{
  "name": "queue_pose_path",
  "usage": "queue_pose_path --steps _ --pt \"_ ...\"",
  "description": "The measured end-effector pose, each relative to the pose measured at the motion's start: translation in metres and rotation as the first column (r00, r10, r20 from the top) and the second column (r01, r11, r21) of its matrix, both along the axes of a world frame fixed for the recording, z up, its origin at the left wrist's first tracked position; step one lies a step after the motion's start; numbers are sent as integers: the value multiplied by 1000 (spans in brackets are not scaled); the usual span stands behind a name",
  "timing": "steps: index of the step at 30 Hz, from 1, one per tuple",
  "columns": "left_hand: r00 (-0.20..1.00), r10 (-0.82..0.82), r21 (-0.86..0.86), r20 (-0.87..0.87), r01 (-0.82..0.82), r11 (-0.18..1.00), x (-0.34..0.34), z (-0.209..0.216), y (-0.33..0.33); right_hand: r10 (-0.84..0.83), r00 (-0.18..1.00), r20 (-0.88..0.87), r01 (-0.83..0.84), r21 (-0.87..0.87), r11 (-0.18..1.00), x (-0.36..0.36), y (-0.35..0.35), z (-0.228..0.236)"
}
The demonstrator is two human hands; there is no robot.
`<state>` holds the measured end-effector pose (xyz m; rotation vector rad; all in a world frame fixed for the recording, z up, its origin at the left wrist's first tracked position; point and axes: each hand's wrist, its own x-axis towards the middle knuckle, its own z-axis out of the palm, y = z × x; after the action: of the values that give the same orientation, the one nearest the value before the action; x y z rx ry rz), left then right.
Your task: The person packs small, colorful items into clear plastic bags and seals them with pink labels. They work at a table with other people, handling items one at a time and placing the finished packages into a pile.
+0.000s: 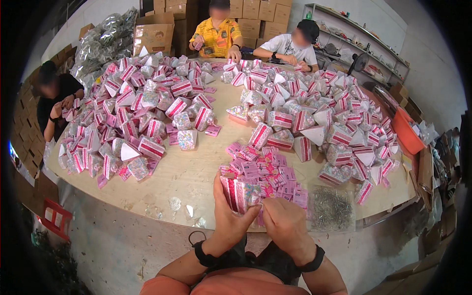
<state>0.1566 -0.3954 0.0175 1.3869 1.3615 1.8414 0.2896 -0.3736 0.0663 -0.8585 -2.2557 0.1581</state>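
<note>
My left hand (231,219) is wrapped round a toy cake slice (239,194) with pink and white layers and a speckled face. It is held up in front of me over the table's near edge. Against the lower right side of the slice, my right hand (286,223) is closed, its fingers curled in. What its fingertips pinch, if anything, is hidden. Just beyond my hands lies a spread of pink printed cards (263,169). To the right of them, a clear plastic bag (333,209) holds many small metal pieces.
Large heaps of toy cake slices cover the table (147,194) at left (179,88) and right (337,150). Three other people sit round it, at the far side and far left. An orange basin (407,132) stands at the right, a red stool (55,220) at the lower left.
</note>
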Motion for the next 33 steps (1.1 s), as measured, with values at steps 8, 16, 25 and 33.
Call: queue_pose_path --steps 8,16,25,33 --pt "995 -65 -47 74 68 997 -4 -6 1 121 992 35 -122 18 992 2 12 0" --pt "989 -88 -51 117 94 994 -1 -10 3 70 996 47 -61 -168 984 2 9 7" --pt "992 33 -45 -118 -39 998 0 2 -1 -28 992 126 48 -156 987 -5 4 4" --pt "991 39 -19 -132 -42 999 -4 -11 2 -19 1000 18 23 -236 972 -7 8 -3"
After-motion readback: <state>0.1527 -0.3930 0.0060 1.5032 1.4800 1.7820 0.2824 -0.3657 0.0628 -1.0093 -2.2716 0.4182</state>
